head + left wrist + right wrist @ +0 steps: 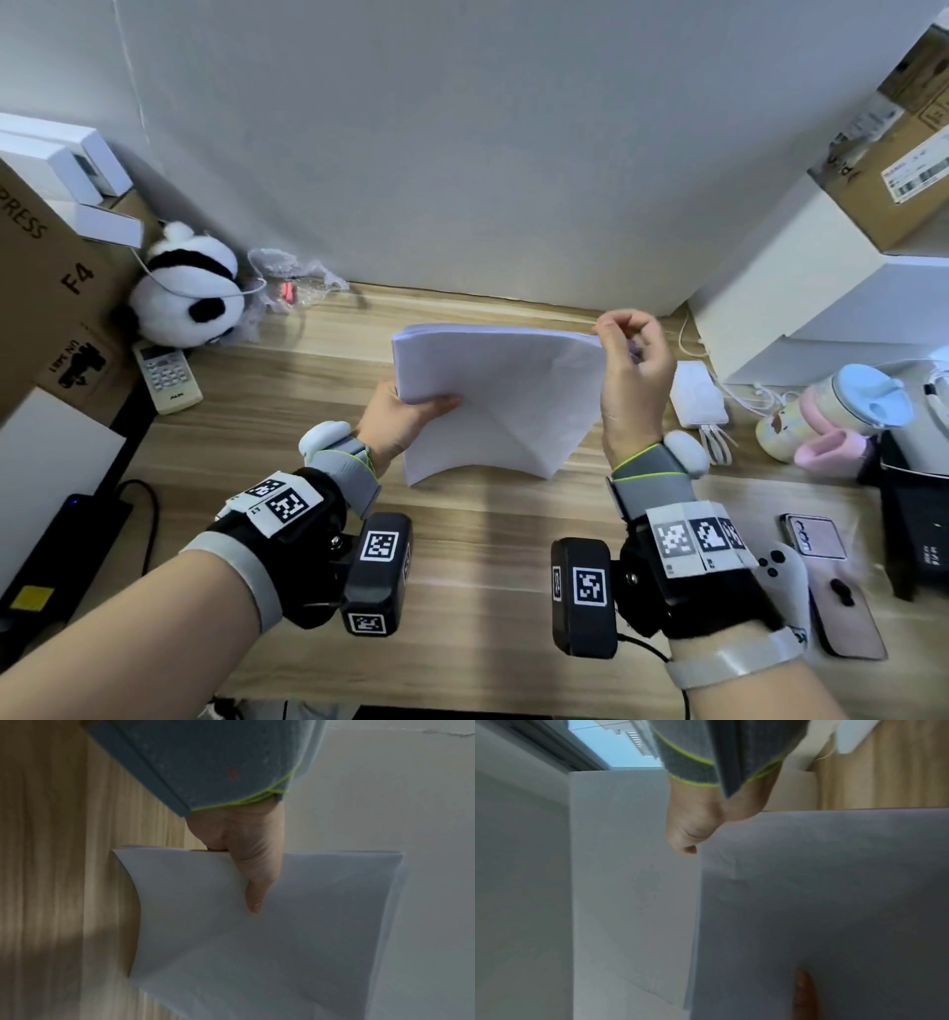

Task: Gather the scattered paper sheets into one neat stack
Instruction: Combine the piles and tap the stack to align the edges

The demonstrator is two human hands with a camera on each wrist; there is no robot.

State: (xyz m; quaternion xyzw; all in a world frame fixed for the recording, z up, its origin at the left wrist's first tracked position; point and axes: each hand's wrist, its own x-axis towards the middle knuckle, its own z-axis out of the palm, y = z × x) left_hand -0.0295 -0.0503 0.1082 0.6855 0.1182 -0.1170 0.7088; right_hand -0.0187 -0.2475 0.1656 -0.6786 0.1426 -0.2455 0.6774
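Note:
A stack of white paper sheets is held upright over the wooden desk, its lower edge bowed just above the desktop. My left hand grips the stack's left edge, thumb lying across the front sheet. My right hand pinches the top right corner, fingers curled. In the left wrist view the left hand's thumb presses on the paper. In the right wrist view the sheets fill the right side below my right hand. No loose sheets show on the desk.
A panda plush, a remote and cardboard boxes sit at the left. A white charger, cups, phones and a controller crowd the right. White boxes stand at the back right.

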